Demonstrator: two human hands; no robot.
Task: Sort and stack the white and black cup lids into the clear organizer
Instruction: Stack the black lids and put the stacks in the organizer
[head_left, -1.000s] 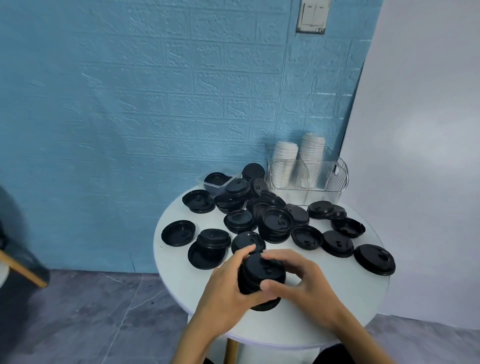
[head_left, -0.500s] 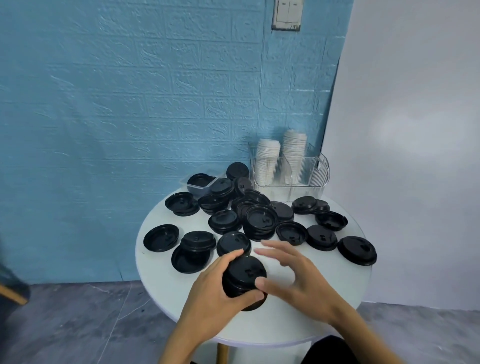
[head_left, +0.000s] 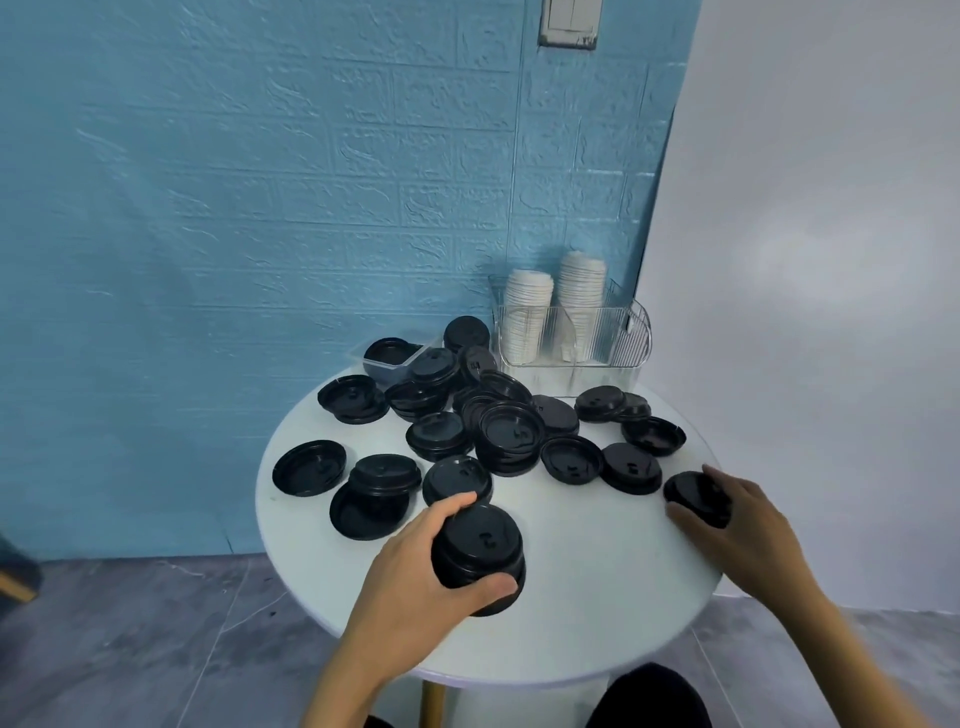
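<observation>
Left hand (head_left: 415, 566) grips a stack of black lids (head_left: 479, 558) at about 6 o'clock on the round white table (head_left: 597, 597); fingers curl over the far rim, thumb presses the near edge. Right hand (head_left: 737, 525) at 3 o'clock, fingers curled over a single black lid (head_left: 693, 496), thumb against the tabletop beside it; whether the lid is lifted cannot be told.

Loose black lids (head_left: 511, 434) scattered from 9 to 2 o'clock, some nested, some upside down. Clear organizer (head_left: 623, 338) at 1 o'clock, against the wall, already holds two white lid stacks (head_left: 553, 306).

Handling, judged: thin moulded plastic, very light, slightly flexible, glossy so likely slick. Stack best squeezed at opposite rims, as held; too hard a squeeze may buckle or spring lids apart. Single lids: pinch at rim.

No readable brand or writing; embossed marks on lid tops too small to read.
</observation>
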